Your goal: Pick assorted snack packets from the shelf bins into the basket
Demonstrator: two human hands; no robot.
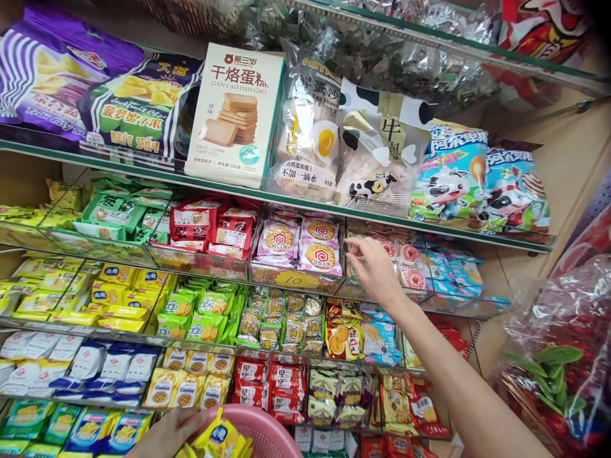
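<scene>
My right hand (376, 270) reaches up to the second shelf, fingers curled over the small pink-and-white snack packets (405, 264) in a clear tray; what it grips, if anything, is hidden. My left hand (168, 432) is at the bottom edge, fingers wrapped on the rim of a pink plastic basket (267, 434). Yellow snack packets (220, 439) lie in the basket next to that hand.
Tiered shelves hold clear trays of small packets: red ones (210, 228), pink spiral ones (300, 245), green (200, 315) and yellow (114, 296). Large bags and a cake box (233, 114) stand on the top shelf. A clear bag of red goods (558, 356) hangs at the right.
</scene>
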